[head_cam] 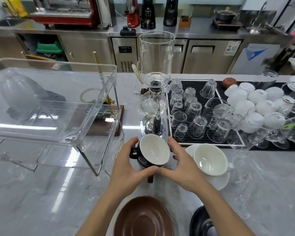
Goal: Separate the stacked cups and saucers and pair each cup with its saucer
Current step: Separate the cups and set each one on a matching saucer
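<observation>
No text can be read with any certainty. The glass upper chamber of the siphon coffee maker (156, 53) bears pale lettering, too faint to make out. A small dark display panel (125, 49) on the steel cabinet front shows light characters, blurred. A white sticker (232, 48) on another cabinet door carries print too small to read.

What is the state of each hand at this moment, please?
Left hand: fingers curled round the black cup, gripping it.
Right hand: fingers relaxed beside the same cup; contact cannot be told.
</observation>
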`<act>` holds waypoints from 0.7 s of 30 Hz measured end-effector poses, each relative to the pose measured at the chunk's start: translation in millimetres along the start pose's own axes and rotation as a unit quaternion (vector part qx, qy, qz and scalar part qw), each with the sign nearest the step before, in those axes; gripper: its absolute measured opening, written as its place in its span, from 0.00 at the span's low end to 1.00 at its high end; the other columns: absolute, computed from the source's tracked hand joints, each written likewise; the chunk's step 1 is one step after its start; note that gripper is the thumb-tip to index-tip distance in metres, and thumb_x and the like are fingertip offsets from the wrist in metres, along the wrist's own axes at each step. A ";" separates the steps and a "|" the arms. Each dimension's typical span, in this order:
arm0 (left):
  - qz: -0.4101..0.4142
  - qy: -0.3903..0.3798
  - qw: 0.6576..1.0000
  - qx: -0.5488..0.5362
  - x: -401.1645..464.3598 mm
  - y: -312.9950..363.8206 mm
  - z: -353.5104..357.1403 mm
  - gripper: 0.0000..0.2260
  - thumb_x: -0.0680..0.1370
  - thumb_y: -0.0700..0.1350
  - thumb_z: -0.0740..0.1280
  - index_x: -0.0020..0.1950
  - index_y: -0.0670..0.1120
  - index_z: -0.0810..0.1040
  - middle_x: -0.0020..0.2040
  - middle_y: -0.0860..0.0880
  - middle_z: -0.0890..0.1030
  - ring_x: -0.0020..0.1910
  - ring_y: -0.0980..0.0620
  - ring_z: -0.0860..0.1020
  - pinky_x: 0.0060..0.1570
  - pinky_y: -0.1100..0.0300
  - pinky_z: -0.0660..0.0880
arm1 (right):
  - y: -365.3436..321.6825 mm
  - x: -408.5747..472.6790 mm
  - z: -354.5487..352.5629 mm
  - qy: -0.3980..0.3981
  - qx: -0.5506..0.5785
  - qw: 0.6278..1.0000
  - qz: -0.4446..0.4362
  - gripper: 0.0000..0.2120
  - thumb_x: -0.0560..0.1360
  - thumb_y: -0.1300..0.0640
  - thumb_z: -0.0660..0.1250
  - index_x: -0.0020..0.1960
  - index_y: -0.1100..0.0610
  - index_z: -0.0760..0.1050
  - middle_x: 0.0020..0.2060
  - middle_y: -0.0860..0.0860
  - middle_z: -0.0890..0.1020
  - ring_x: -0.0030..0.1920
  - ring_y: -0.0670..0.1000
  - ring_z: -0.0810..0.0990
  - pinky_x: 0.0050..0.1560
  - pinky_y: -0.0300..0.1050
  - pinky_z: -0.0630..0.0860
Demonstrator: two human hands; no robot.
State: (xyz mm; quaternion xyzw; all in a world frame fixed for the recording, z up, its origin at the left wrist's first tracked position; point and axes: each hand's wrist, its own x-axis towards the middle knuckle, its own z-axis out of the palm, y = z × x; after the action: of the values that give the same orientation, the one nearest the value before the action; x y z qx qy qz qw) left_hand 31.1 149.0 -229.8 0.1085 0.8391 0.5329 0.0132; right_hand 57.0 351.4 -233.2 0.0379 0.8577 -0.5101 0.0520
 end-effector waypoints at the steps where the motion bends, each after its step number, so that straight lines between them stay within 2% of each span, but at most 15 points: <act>1: 0.001 -0.004 1.000 -0.004 1.0 -0.6 0.1 0.45 0.59 0.66 0.79 0.73 0.55 0.70 0.67 0.57 0.77 0.64 0.60 0.76 0.64 0.59 0.75 | -0.9 1.4 1.0 -0.001 0.003 1.000 -0.004 0.54 0.61 0.34 0.77 0.80 0.42 0.54 0.75 0.36 0.66 0.75 0.39 0.65 0.75 0.47 0.65; 4: 0.002 -0.008 1.000 -0.009 3.8 -2.4 -0.8 0.41 0.60 0.62 0.81 0.70 0.57 0.72 0.64 0.59 0.79 0.62 0.62 0.78 0.61 0.63 0.75 | -1.6 5.0 4.1 0.000 0.007 1.000 -0.007 0.52 0.63 0.41 0.79 0.79 0.42 0.54 0.72 0.30 0.64 0.74 0.38 0.65 0.74 0.42 0.64; 6: 0.001 -0.010 1.000 -0.013 5.4 -4.6 -0.6 0.40 0.60 0.58 0.83 0.69 0.55 0.73 0.64 0.58 0.79 0.62 0.59 0.78 0.62 0.60 0.76 | -0.5 6.5 5.1 0.003 0.014 1.000 -0.009 0.51 0.64 0.46 0.81 0.78 0.40 0.54 0.66 0.23 0.61 0.72 0.35 0.65 0.70 0.34 0.63; 8: 0.000 -0.006 1.000 -0.023 6.6 -7.4 -0.4 0.39 0.61 0.54 0.83 0.69 0.52 0.74 0.63 0.56 0.81 0.61 0.57 0.80 0.62 0.54 0.78 | 0.6 7.7 5.6 0.009 0.025 1.000 -0.006 0.52 0.63 0.47 0.81 0.78 0.40 0.54 0.63 0.19 0.59 0.68 0.25 0.64 0.64 0.22 0.61; 9: 0.004 -0.003 1.000 -0.026 6.8 -7.7 -0.2 0.38 0.61 0.53 0.83 0.69 0.52 0.75 0.62 0.56 0.81 0.61 0.56 0.80 0.62 0.54 0.78 | 0.6 8.1 5.6 0.013 0.032 0.999 -0.006 0.53 0.63 0.48 0.82 0.79 0.40 0.54 0.62 0.18 0.59 0.64 0.19 0.62 0.59 0.17 0.61; 11: 0.013 0.004 0.999 -0.032 6.7 -8.2 1.1 0.36 0.61 0.54 0.83 0.67 0.54 0.76 0.60 0.57 0.82 0.59 0.56 0.81 0.59 0.58 0.78 | 0.6 7.7 5.5 0.022 0.042 0.999 -0.010 0.53 0.61 0.46 0.81 0.78 0.40 0.55 0.60 0.14 0.60 0.59 0.14 0.59 0.54 0.12 0.60; 13: 0.018 0.012 0.999 -0.042 6.2 -6.8 1.8 0.35 0.61 0.55 0.83 0.66 0.57 0.76 0.59 0.59 0.83 0.59 0.56 0.81 0.57 0.64 0.78 | -1.3 6.0 5.3 0.028 0.039 0.999 -0.014 0.52 0.59 0.44 0.80 0.75 0.33 0.56 0.58 0.13 0.63 0.60 0.15 0.61 0.54 0.13 0.62; 15: 0.021 0.019 0.998 -0.053 5.7 -4.3 1.6 0.35 0.61 0.54 0.83 0.65 0.59 0.76 0.59 0.59 0.83 0.59 0.55 0.82 0.56 0.65 0.78 | -3.0 5.0 5.3 0.035 0.035 0.999 -0.021 0.48 0.58 0.43 0.80 0.70 0.26 0.57 0.61 0.16 0.66 0.64 0.21 0.65 0.58 0.17 0.65; 17: 0.028 0.021 0.998 -0.059 5.2 -1.1 0.8 0.35 0.61 0.53 0.84 0.66 0.59 0.76 0.60 0.58 0.83 0.60 0.53 0.81 0.57 0.64 0.78 | -3.3 4.7 5.3 0.044 0.045 0.998 -0.025 0.49 0.57 0.43 0.80 0.72 0.30 0.60 0.67 0.27 0.72 0.68 0.31 0.70 0.68 0.32 0.69; 18: 0.032 0.022 0.997 -0.060 4.7 0.8 0.2 0.35 0.62 0.53 0.84 0.66 0.59 0.76 0.60 0.58 0.83 0.60 0.53 0.81 0.57 0.64 0.78 | -4.1 3.5 4.6 0.050 0.050 0.997 -0.027 0.50 0.57 0.42 0.81 0.74 0.34 0.60 0.68 0.32 0.73 0.69 0.36 0.71 0.71 0.41 0.70; 19: 0.035 0.025 0.997 -0.061 3.7 3.2 -0.6 0.35 0.62 0.54 0.84 0.66 0.60 0.76 0.60 0.58 0.83 0.60 0.54 0.82 0.57 0.64 0.78 | -5.3 1.6 3.5 0.056 0.051 0.997 -0.031 0.53 0.56 0.41 0.81 0.76 0.37 0.60 0.68 0.34 0.73 0.70 0.38 0.71 0.71 0.46 0.70; 21: 0.037 0.026 0.997 -0.064 1.1 8.3 -2.4 0.35 0.61 0.54 0.84 0.66 0.60 0.75 0.60 0.59 0.83 0.60 0.54 0.82 0.57 0.64 0.78 | -7.0 -3.1 0.6 0.063 0.055 0.996 -0.037 0.55 0.55 0.40 0.81 0.77 0.38 0.59 0.69 0.31 0.72 0.70 0.36 0.71 0.71 0.46 0.70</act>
State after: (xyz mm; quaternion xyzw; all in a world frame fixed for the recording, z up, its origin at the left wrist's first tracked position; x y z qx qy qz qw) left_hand 31.1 150.4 -221.2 0.1250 0.7986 0.5884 -0.0215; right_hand 59.3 347.5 -226.9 0.0410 0.8306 -0.5549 -0.0231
